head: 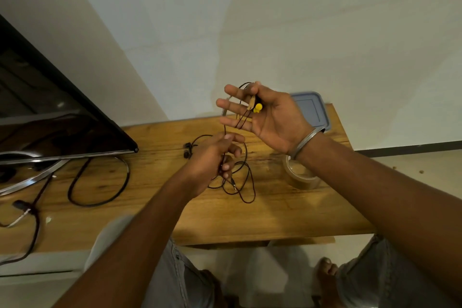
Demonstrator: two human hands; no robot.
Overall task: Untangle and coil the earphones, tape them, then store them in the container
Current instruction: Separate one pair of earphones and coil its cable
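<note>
My right hand (265,112) is raised above the wooden table (275,212), palm up and fingers spread. Its thumb pins the yellow-tipped earbuds (257,107) and a loop of the dark earphone cable against the fingers. My left hand (215,157) is lower, above the table, and its curled fingers grip the cable. The rest of the cable (240,185) lies in loose tangled loops on the table under my left hand. A second black pair of earbuds (188,149) lies just left of that hand. A clear tape roll (301,175) stands under my right wrist. The grey lidded container (313,112) sits at the table's back right.
A dark monitor (57,117) on a curved metal stand fills the left, with thick black cables (100,182) looping on the table beside it. A plain wall rises behind the table. My knees and a bare foot show below the table's front edge.
</note>
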